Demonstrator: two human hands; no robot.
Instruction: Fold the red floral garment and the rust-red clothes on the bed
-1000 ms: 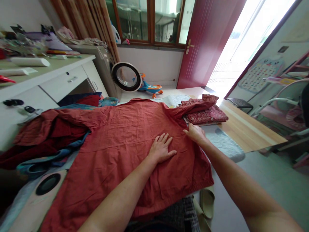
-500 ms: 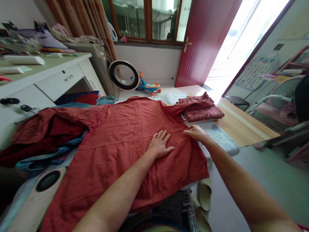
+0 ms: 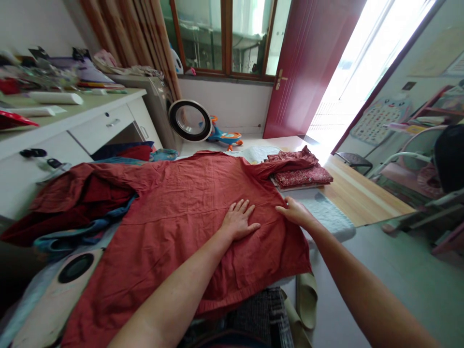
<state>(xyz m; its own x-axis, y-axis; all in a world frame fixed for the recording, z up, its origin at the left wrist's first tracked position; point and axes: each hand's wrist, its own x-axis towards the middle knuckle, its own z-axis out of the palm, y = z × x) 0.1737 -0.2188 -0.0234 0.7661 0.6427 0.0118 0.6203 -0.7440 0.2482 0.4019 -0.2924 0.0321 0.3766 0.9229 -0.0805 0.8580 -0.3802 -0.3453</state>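
Observation:
A red jacket (image 3: 181,198) lies spread out in front of me, with its collar away from me and its hem toward me. My left hand (image 3: 238,220) rests flat on it, fingers spread, right of the middle. At the jacket's right side edge, my right hand (image 3: 293,211) pinches the cloth, thumb on top and the other fingers partly hidden. One sleeve (image 3: 68,186) trails off to the left in loose folds. The other sleeve reaches over a stack of folded patterned red clothes (image 3: 304,175).
A white desk (image 3: 105,121) cluttered with small things stands at the left, and blue cloth (image 3: 97,227) lies under the left sleeve. Behind are a washing machine with its round door (image 3: 190,121) open and a blue ride-on toy (image 3: 224,136). Slippers (image 3: 306,295) lie on the floor.
The view has shifted slightly. My right hand has closed more on the jacket's side edge, while my left hand stays flat on the cloth.

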